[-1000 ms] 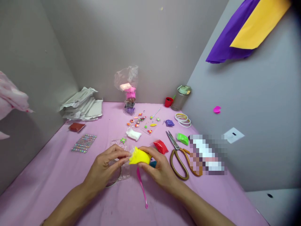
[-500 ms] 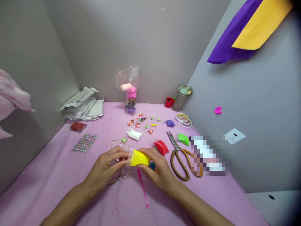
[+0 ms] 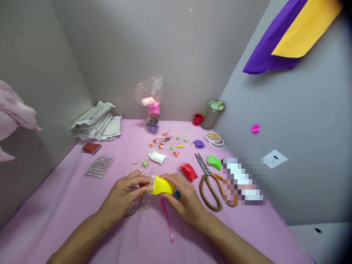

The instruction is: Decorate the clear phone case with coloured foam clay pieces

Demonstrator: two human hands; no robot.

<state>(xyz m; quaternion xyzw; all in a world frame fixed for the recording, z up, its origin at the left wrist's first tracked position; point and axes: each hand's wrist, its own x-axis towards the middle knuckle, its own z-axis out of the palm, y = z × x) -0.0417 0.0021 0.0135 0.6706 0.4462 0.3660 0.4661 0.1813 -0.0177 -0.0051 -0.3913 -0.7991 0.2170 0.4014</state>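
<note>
The left hand pinches and the right hand grips 1 yellow packet (any lettering too small to read).

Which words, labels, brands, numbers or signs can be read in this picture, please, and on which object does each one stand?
No text can be read anywhere.
Yellow packet: no print visible.
Tape rolls: any inner marks are too small to read.
Bottle: any marking too small to read.
Pixelated area: nothing readable.

Left hand and right hand hold a yellow packet between them.
</note>
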